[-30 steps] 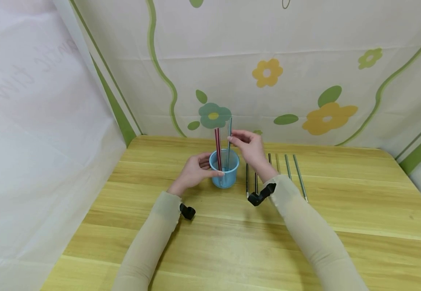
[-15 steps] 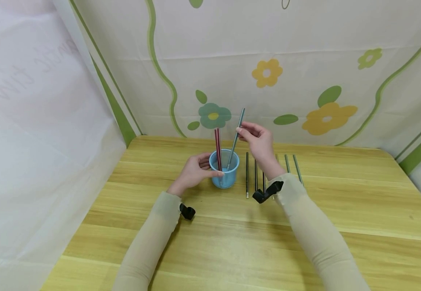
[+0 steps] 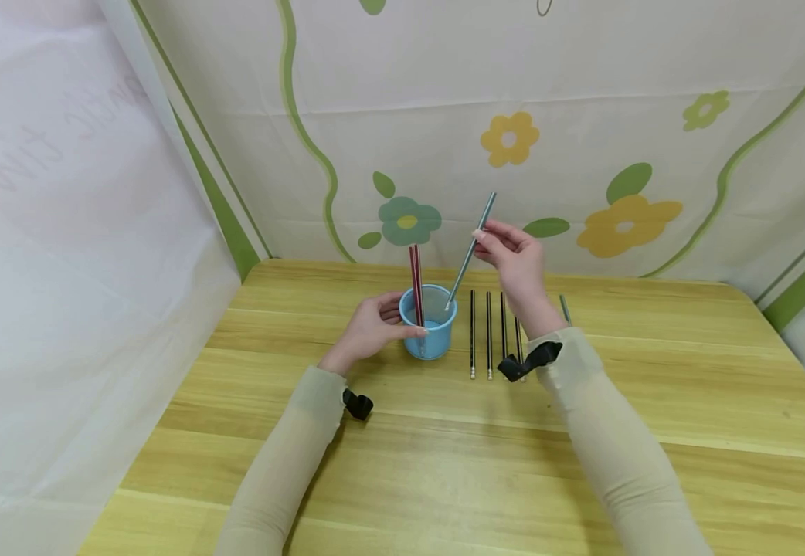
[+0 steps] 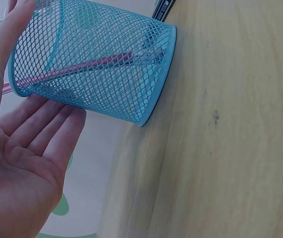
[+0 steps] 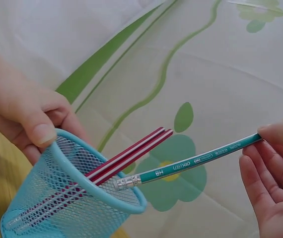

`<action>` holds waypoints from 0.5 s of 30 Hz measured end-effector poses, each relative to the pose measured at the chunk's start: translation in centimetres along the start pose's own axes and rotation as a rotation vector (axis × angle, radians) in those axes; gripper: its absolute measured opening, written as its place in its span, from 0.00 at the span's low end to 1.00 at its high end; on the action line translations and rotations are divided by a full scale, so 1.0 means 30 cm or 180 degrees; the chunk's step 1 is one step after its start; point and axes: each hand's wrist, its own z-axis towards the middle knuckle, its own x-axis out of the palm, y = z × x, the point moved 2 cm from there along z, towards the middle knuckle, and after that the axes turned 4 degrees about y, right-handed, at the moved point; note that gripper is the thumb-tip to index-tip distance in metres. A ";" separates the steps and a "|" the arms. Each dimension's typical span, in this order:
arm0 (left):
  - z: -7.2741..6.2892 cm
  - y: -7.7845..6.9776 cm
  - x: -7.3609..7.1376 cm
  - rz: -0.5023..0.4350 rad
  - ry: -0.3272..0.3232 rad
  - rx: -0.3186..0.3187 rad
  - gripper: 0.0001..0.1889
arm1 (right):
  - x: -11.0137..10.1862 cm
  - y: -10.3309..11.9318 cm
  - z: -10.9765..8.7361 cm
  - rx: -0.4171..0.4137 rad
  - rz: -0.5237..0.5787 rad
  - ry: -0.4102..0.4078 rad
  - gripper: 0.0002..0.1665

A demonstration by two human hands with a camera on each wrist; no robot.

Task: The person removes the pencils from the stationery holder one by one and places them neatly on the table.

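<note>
A light-blue mesh pencil cup (image 3: 437, 344) stands upright on the table, with my left hand (image 3: 372, 327) holding it from the left, thumb in front and fingers behind. Two red-and-white striped pencils (image 5: 131, 154) lean inside it. Between thumb and fingertips, my right hand (image 3: 516, 261) pinches a green pencil (image 5: 196, 161) near its upper end. That pencil slants down to the left, its metal-banded eraser end (image 5: 126, 182) at the cup's mouth by the right rim. Whether it touches the rim, I cannot tell.
Several black pencils (image 3: 473, 332) lie in a row to the right of the cup. The tip of another green pencil (image 3: 565, 309) shows past the right wrist, which hides the rest of that row. A flowered cloth (image 3: 444, 170) hangs behind the table (image 3: 409, 479).
My right hand has moved right and upward, drawing the green pencil from deep in the cup up to its rim and tilting it. The left hand and cup have stayed put.
</note>
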 end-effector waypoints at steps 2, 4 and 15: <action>0.000 0.000 -0.001 -0.0015 0.0012 -0.0004 0.37 | -0.015 0.004 0.004 0.0026 0.0089 -0.0036 0.22; -0.006 -0.015 0.001 -0.0024 0.0031 -0.0012 0.37 | -0.030 0.007 0.005 0.0064 0.0164 -0.0082 0.20; -0.005 -0.005 0.001 0.0008 -0.0001 0.0014 0.37 | -0.111 0.018 -0.008 0.0034 0.0437 -0.0266 0.17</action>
